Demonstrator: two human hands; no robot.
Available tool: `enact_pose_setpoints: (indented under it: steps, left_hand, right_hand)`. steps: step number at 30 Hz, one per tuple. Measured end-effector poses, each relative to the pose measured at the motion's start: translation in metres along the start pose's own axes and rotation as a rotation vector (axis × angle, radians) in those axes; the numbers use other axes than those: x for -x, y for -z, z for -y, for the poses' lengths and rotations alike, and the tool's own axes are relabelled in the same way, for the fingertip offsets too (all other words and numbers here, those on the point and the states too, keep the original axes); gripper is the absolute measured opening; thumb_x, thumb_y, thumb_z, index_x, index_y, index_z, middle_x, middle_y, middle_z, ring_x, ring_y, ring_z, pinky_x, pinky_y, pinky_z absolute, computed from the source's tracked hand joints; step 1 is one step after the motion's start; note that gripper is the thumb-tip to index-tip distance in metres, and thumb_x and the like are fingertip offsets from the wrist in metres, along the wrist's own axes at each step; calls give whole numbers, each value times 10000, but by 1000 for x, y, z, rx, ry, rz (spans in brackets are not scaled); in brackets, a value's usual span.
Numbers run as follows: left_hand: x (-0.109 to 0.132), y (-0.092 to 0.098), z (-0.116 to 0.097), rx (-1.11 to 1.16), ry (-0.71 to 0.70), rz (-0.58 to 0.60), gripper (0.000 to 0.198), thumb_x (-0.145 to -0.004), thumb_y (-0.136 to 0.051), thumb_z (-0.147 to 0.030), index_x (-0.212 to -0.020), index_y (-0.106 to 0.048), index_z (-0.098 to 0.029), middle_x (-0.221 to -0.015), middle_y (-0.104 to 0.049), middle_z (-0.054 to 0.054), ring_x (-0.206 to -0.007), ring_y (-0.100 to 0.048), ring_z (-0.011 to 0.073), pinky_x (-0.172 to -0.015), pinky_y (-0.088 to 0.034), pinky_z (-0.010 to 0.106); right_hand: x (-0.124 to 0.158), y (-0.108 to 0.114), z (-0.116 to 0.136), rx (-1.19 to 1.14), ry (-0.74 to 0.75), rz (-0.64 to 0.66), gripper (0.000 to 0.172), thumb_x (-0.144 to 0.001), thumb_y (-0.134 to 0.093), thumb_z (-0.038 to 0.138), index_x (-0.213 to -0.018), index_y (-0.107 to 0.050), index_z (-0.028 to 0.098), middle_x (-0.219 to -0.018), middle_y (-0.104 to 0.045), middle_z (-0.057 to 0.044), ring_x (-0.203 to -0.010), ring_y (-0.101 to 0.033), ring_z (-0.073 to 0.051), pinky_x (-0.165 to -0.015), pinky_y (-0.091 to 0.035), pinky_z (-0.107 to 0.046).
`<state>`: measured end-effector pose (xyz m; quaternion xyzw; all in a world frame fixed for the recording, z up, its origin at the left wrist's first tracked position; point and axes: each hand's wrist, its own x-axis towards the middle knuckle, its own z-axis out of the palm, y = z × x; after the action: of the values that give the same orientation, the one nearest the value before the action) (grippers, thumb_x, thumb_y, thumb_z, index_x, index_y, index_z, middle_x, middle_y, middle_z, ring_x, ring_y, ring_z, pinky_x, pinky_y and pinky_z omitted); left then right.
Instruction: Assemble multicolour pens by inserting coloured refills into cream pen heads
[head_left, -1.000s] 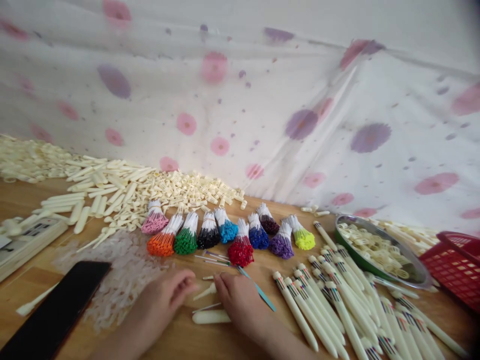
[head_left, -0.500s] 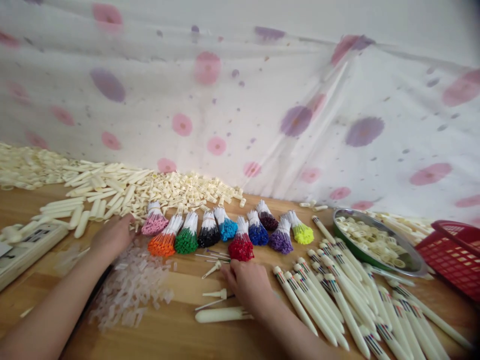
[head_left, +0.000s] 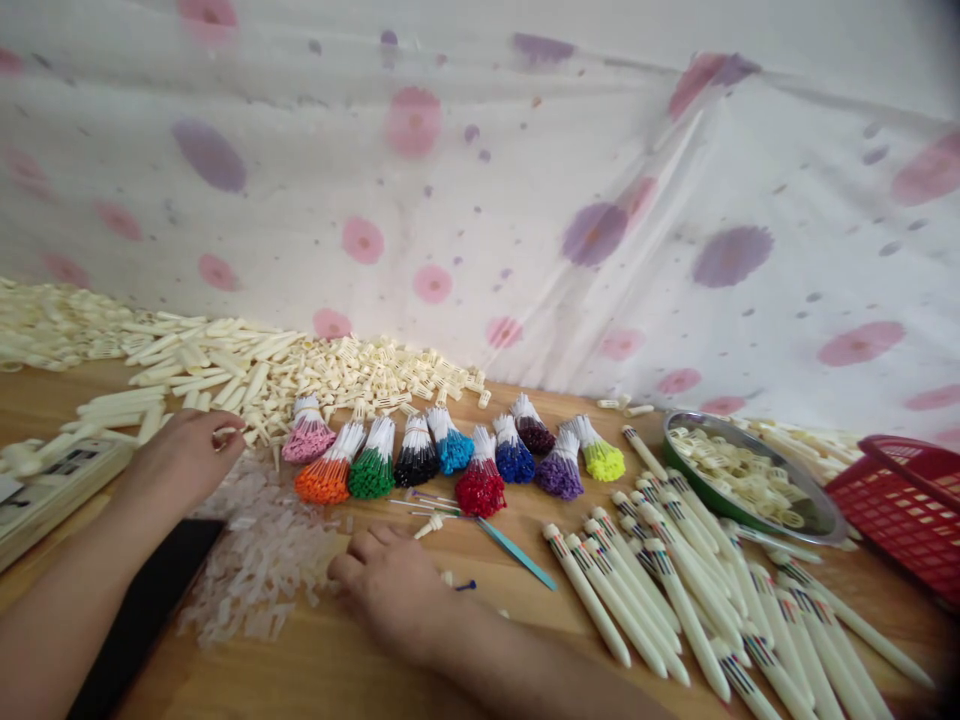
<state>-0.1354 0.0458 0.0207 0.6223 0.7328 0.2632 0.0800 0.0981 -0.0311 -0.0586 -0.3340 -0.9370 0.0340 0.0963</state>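
My left hand is closed, fingertips pinched round something small I cannot make out, by the pile of cream plastic parts. Low over the wood, my right hand has curled fingers at the right edge of the clear plastic pieces; what it holds, if anything, is hidden. Colored refill bundles stand in a row beyond, among them a red bundle and an orange bundle. Between the red bundle and my right hand lie loose thin refills, a small cream cone and teal tweezers.
Many multicolor pens lie at the right. Behind them are a bowl of cream rings and a red basket. A power strip is at the left, a black object by my left forearm. Patterned sheeting hangs behind.
My right hand has moved left from the loose refills to the clear pieces, uncovering the teal tweezers. My left hand has shifted left and slightly up, uncovering the black object.
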Motion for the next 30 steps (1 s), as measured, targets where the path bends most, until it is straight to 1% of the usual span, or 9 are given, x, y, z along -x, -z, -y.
enact_pose_setpoints:
  steps: [4, 7, 9, 12, 16, 19, 23, 28, 30]
  left_hand:
    - [17, -6, -7, 329, 108, 50, 176, -605, -645, -298, -744, -655, -191, -649, -569, -32, -627, -477, 153, -603, -334, 218]
    - [43, -25, -19, 661, 191, 177, 406, -603, -641, -492, -852, -652, -172, -621, -602, -23, -614, -512, 150, -588, -399, 231]
    - [62, -39, -30, 844, 226, 265, 475, -554, -671, -557, -809, -657, -156, -640, -611, -9, -575, -496, 121, -555, -422, 221]
    - [88, -53, -46, 1007, 270, 406, 449, -573, -703, -546, -758, -676, -138, -688, -637, 18, -477, -427, 64, -438, -381, 176]
    - [110, -59, -61, 1316, 493, 575, 272, -549, -815, -287, -765, -692, -179, -767, -668, 6, -573, -540, 67, -542, -472, 154]
    - [119, -63, -65, 1335, 457, 682, 310, -568, -810, -212, -857, -698, -204, -865, -693, 12, -821, -621, 131, -741, -495, 192]
    - [128, -71, -64, 1235, 390, 700, 339, -660, -741, -365, -958, -657, -227, -930, -705, 13, -886, -622, 154, -781, -473, 229]
    - [132, -76, -64, 1196, 362, 670, 432, -693, -678, -473, -1043, -547, -258, -878, -707, -7, -909, -638, 177, -841, -464, 290]
    - [133, -78, -65, 1169, 314, 674, 463, -668, -699, -454, -1049, -514, -266, -819, -706, -21, -839, -659, 184, -787, -491, 294]
  right_hand:
    - [-4, -15, -4, -34, -22, 0, 93, -858, -533, 239, -863, -593, 168, -850, -610, -65, -818, -550, -212, -673, -445, -299]
    - [-2, -14, -8, -90, -79, -17, 77, -860, -527, 204, -856, -594, 165, -865, -621, -74, -841, -554, -212, -702, -439, -303]
    - [2, -7, -13, -148, -160, -43, 67, -861, -526, 189, -850, -587, 164, -853, -632, -73, -823, -564, -202, -710, -434, -295]
    - [13, 10, -23, -267, -330, -109, 35, -857, -529, 167, -846, -562, 167, -789, -635, -44, -728, -575, -168, -650, -425, -252]
    - [38, 29, -34, -437, -493, -208, 60, -871, -493, 148, -825, -515, 180, -704, -591, 12, -622, -539, -111, -563, -400, -190]
    - [55, 31, -37, -705, -582, -324, 38, -861, -505, 211, -836, -490, 187, -665, -530, 36, -586, -495, -95, -523, -387, -176]
    - [66, 25, -41, -1366, -663, -470, 266, -734, -647, 398, -718, -491, 182, -570, -453, 64, -492, -417, -76, -462, -342, -183]
    - [66, 28, -44, -1530, -657, -415, 402, -640, -702, 516, -766, -537, 172, -551, -513, 52, -486, -466, -83, -502, -378, -211]
    - [65, 31, -42, -1573, -663, -396, 423, -633, -699, 535, -777, -534, 173, -571, -533, 44, -493, -483, -85, -504, -385, -212]
